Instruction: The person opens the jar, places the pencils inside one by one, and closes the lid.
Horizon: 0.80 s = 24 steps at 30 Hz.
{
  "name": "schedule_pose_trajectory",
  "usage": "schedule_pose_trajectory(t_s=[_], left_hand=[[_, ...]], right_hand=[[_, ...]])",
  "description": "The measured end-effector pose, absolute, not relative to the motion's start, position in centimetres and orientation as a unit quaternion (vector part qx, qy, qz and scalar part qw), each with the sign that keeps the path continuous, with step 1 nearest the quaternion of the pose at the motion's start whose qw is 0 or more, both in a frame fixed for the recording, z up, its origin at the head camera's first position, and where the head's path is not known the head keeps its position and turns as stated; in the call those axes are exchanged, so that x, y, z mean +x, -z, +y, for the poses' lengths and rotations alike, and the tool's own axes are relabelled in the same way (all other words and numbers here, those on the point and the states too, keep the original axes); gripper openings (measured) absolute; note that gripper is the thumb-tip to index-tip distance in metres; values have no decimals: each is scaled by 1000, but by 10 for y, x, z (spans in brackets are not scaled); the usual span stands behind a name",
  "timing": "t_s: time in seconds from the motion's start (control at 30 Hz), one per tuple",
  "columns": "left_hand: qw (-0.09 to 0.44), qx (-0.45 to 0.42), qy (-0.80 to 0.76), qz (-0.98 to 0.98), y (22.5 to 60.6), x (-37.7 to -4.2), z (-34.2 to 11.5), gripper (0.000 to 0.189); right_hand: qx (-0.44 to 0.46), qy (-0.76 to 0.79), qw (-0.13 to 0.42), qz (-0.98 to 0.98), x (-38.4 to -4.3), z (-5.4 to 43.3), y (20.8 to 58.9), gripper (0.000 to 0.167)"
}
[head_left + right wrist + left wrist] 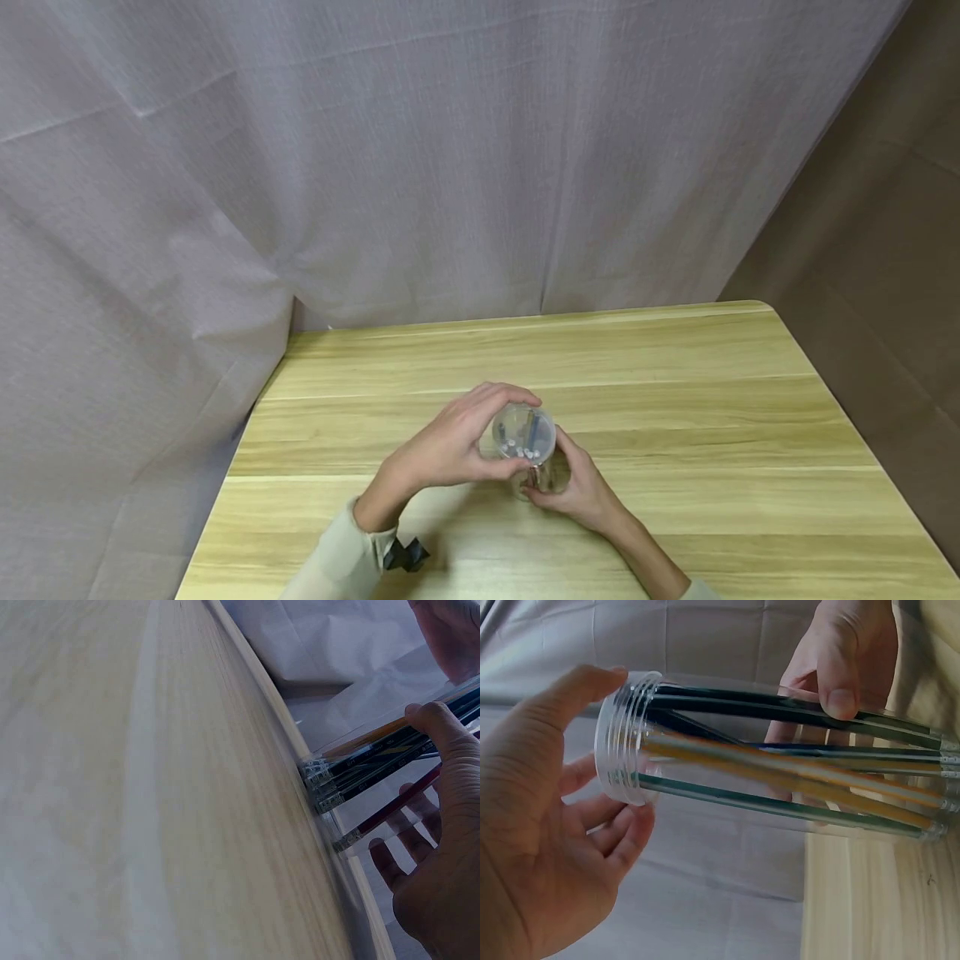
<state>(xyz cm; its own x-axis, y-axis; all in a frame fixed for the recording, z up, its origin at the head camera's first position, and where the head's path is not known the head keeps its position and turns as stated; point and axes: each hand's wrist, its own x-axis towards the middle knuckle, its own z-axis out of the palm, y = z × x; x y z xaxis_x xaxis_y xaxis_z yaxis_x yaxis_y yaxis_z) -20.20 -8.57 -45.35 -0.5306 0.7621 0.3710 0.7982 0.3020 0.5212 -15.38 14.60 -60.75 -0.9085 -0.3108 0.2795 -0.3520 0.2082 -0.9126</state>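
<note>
A clear cylindrical jar (780,817) holds several pencils (780,802) in dark green, orange, blue and red. Its translucent screw lid (517,421) is on the top end. My left hand (457,433) grips the lid's rim, thumb on the near side and fingers round the far side. Lower down, my right hand (588,492) holds the jar's body between thumb and fingers. In the right wrist view, the pencils' metal-tipped ends (330,796) are at the jar's base, by the tabletop. The head view shows the jar upright, seen from above.
The wood-grain table (675,375) extends around the hands, its right edge sloping toward the viewer. Grey curtain fabric (420,167) hangs behind it, with darker cloth (870,250) on the right. A small black object (406,555) sits at the left sleeve cuff.
</note>
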Motion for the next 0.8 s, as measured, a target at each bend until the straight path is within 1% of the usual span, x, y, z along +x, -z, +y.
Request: schedule_pose_trajectory(t_s=[0.13, 0.2, 0.37, 0.43, 0.6, 0.67, 0.8], left_hand=[[9, -511, 357, -782, 455, -205, -88, 71], [7, -513, 352, -783, 455, -204, -89, 75], [37, -480, 305, -822, 451, -200, -87, 90], [53, -464, 284, -837, 449, -198, -85, 92], [64, -452, 260, -851, 446, -195, -82, 79], [59, -454, 262, -849, 446, -195, -82, 74], [44, -475, 285, -832, 448, -197, -82, 69]], right_hand=[[214, -595, 13, -775, -154, 146, 608, 92], [213, -594, 14, -776, -154, 147, 608, 92], [207, -590, 18, -780, -153, 147, 607, 94], [205, -590, 16, -781, -153, 147, 606, 95], [203, -589, 11, -783, -153, 146, 604, 97], [201, -588, 11, -784, -153, 146, 603, 97], [203, -590, 10, -781, -152, 146, 603, 96]])
